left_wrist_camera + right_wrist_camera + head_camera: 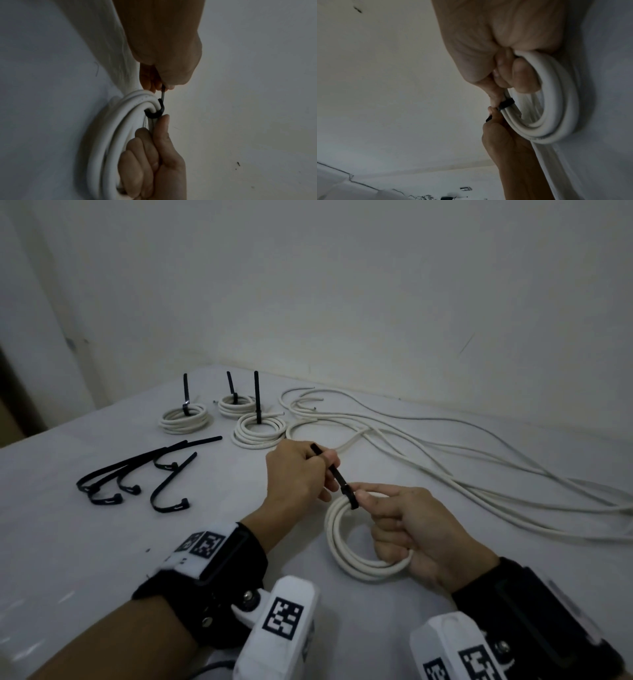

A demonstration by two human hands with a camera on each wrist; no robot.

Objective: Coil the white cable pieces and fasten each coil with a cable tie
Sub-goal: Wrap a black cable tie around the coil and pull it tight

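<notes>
Coils: four; spare ties, perhaps five.

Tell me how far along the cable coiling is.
Done: three tied white cable coils stand at the table's far side. In hand: the right hand holds a fourth white coil while the left hand pulls the black cable tie around it. Left: loose white cables and spare black ties.

White coil, seemingly black tie

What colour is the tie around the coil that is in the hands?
Black; the cable tie shows best in the head view.
</notes>
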